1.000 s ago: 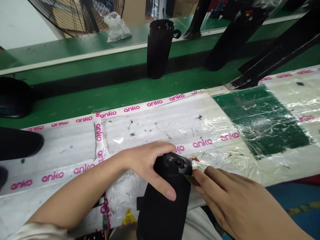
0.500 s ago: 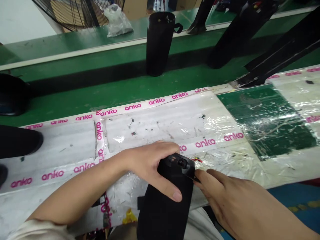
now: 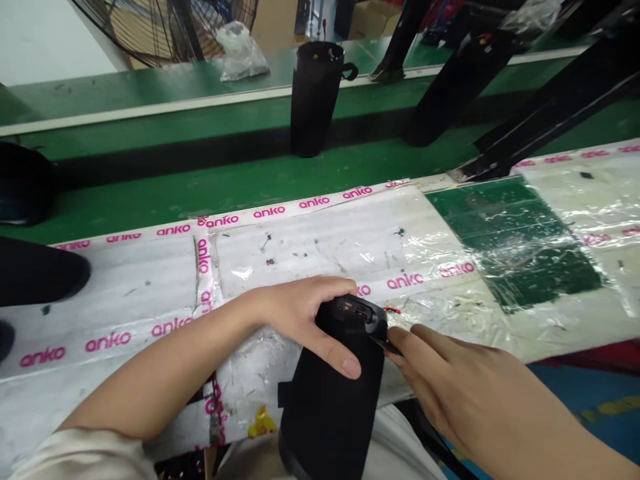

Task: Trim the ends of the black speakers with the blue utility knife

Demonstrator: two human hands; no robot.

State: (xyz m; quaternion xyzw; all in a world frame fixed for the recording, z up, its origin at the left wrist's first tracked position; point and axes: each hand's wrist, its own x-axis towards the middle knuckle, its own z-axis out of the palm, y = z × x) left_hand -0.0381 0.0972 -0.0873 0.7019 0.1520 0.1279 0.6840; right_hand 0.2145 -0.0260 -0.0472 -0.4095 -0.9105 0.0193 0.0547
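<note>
A black, fabric-covered cylindrical speaker (image 3: 333,413) stands tilted in front of me, its upper end with a port panel facing up. My left hand (image 3: 313,323) is wrapped around that upper end, thumb across the near side. On the other side, my right hand (image 3: 440,380) has its fingers pinched on a thin dark piece (image 3: 386,345) at the speaker's rim. Whether this is a tool or a part of the speaker, I cannot tell. A small black tab sticks out from the speaker's left side.
Across the green conveyor (image 3: 210,190) stands an open-topped black cylinder (image 3: 315,100) with a side loop. Another black cylinder (image 3: 455,93) leans to its right, near a dark post (image 3: 555,107). Black cylinders lie at left. Tape printed "anko" (image 3: 270,212) edges the bench. A plastic bag (image 3: 243,53) sits behind.
The view has shifted slightly. Both hands keep their grip on the speaker, which is a little more upright, with its lower end showing more. The right hand stays at the rim.
</note>
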